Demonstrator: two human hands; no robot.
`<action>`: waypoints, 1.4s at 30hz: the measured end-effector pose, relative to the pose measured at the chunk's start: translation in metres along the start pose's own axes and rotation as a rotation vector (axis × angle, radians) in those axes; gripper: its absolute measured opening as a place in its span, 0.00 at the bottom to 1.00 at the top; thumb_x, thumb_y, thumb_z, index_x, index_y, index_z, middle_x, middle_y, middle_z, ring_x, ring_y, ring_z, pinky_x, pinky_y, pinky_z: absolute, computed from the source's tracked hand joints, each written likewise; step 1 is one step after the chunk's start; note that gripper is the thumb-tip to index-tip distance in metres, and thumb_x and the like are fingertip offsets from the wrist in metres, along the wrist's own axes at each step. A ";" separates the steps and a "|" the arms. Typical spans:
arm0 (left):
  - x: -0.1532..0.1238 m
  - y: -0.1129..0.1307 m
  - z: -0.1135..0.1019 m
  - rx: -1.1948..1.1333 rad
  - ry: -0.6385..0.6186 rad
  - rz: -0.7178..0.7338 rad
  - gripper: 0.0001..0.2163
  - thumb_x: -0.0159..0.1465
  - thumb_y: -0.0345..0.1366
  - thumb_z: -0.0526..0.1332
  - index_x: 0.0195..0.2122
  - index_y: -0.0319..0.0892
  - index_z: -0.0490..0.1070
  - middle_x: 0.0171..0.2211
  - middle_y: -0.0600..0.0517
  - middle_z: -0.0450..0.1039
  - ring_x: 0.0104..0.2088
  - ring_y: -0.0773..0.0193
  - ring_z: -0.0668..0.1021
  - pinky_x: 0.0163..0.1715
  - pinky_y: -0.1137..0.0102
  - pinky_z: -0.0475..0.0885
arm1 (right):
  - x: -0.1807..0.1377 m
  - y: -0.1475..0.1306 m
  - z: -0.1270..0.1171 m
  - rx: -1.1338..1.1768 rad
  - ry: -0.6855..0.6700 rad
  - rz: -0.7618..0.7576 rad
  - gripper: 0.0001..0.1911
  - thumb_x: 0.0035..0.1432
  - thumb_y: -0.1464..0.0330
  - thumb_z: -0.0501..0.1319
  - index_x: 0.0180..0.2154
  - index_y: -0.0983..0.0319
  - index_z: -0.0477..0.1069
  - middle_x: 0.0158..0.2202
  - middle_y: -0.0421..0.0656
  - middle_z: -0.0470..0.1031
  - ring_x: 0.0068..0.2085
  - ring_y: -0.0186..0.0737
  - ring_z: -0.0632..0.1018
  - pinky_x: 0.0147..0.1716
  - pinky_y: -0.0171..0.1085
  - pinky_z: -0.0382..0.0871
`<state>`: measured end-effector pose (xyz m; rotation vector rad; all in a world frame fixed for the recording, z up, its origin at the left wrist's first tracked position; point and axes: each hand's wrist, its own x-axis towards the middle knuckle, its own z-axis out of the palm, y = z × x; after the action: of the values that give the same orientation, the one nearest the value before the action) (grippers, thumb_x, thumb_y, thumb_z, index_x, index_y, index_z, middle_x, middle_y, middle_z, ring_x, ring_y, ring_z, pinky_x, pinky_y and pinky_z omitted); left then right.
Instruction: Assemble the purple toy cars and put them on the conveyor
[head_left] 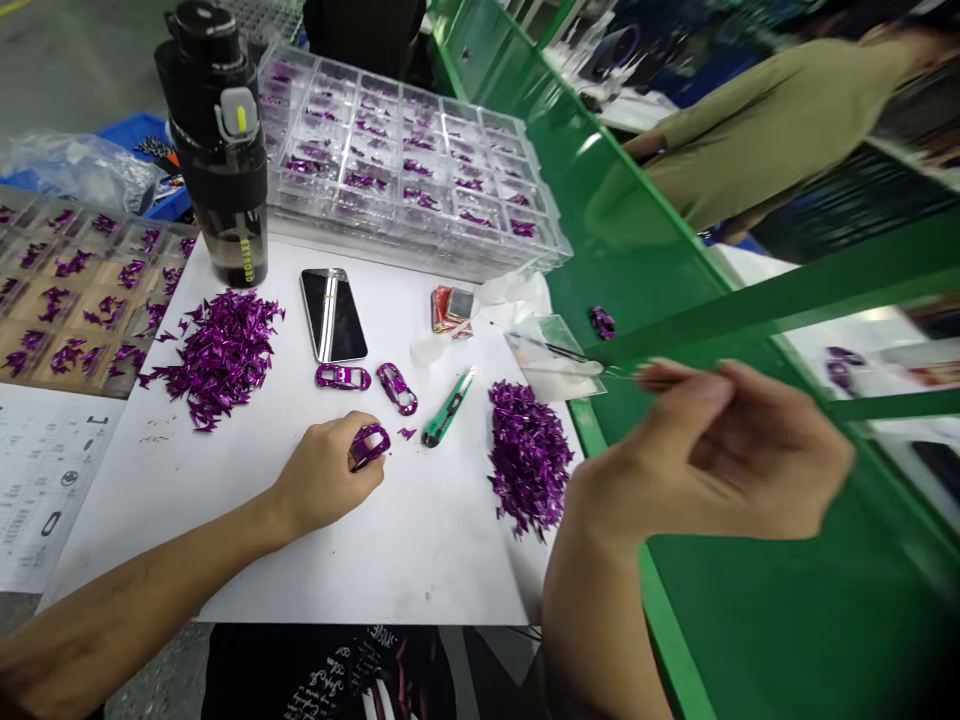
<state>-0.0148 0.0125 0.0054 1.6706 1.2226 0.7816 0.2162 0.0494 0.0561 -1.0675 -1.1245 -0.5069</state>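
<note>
My left hand (pixel 330 470) rests over the white board with its fingers closed around a small purple toy car body (pixel 369 446). Two more purple toy car bodies, one lying sideways (pixel 343 377) and one slanted (pixel 397 388), are just beyond it. A green utility knife (pixel 448 408) lies to their right. My right hand (pixel 720 450) is raised near the green conveyor, its fingers bent together in a pinch and smeared by motion. Whatever its fingertips may hold is too thin and blurred to name. Piles of shiny purple pieces lie at left (pixel 225 355) and right (pixel 529 455).
A black bottle (pixel 217 150), a phone (pixel 333 315) and clear compartment trays (pixel 405 160) stand along the back. Another compartment tray (pixel 67 290) is at left. Green conveyor rails (pixel 675 235) run along the right, with a co-worker (pixel 780 120) beyond. A plastic bag (pixel 555 355) lies near the edge.
</note>
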 end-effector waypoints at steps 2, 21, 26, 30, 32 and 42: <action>0.000 0.000 0.001 0.011 0.005 0.030 0.08 0.59 0.28 0.61 0.39 0.43 0.73 0.26 0.56 0.71 0.24 0.67 0.70 0.27 0.72 0.67 | 0.023 0.029 -0.008 -0.163 0.103 -0.010 0.06 0.63 0.70 0.65 0.40 0.66 0.76 0.33 0.46 0.79 0.32 0.44 0.84 0.32 0.42 0.77; -0.001 -0.010 0.006 -0.147 0.142 0.126 0.13 0.60 0.29 0.63 0.47 0.42 0.75 0.42 0.48 0.67 0.36 0.62 0.76 0.33 0.67 0.76 | 0.004 0.053 -0.071 -0.712 -0.437 0.001 0.27 0.70 0.55 0.49 0.45 0.68 0.79 0.37 0.54 0.83 0.35 0.45 0.82 0.35 0.40 0.71; 0.000 -0.010 0.004 -0.221 0.164 0.135 0.17 0.62 0.31 0.64 0.53 0.46 0.76 0.42 0.50 0.64 0.33 0.65 0.73 0.35 0.66 0.77 | -0.062 -0.005 -0.129 -0.689 -0.531 -0.050 0.21 0.69 0.57 0.55 0.35 0.63 0.80 0.23 0.44 0.79 0.25 0.36 0.77 0.27 0.34 0.67; 0.001 -0.010 0.001 -0.283 0.175 0.114 0.17 0.62 0.34 0.66 0.53 0.47 0.77 0.42 0.51 0.63 0.36 0.65 0.73 0.43 0.64 0.76 | -0.099 -0.022 -0.145 -0.704 -0.493 -0.002 0.23 0.70 0.58 0.54 0.30 0.64 0.78 0.19 0.42 0.74 0.20 0.34 0.74 0.23 0.33 0.62; 0.000 -0.009 0.001 -0.331 0.152 0.099 0.18 0.61 0.35 0.67 0.53 0.48 0.77 0.42 0.51 0.64 0.37 0.64 0.74 0.46 0.63 0.75 | -0.105 -0.022 -0.144 -0.720 -0.457 0.047 0.24 0.71 0.58 0.53 0.29 0.65 0.77 0.19 0.44 0.74 0.21 0.34 0.74 0.22 0.33 0.61; -0.008 0.004 -0.006 -0.741 -0.174 -0.095 0.19 0.57 0.38 0.73 0.49 0.43 0.75 0.48 0.44 0.79 0.55 0.51 0.79 0.54 0.54 0.74 | -0.100 -0.026 -0.139 -0.672 -0.446 0.261 0.24 0.68 0.55 0.54 0.27 0.63 0.75 0.18 0.42 0.71 0.21 0.34 0.72 0.24 0.34 0.61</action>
<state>-0.0206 0.0066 0.0116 1.0367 0.7465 0.8708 0.2219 -0.1019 -0.0295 -1.9586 -1.1988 -0.4580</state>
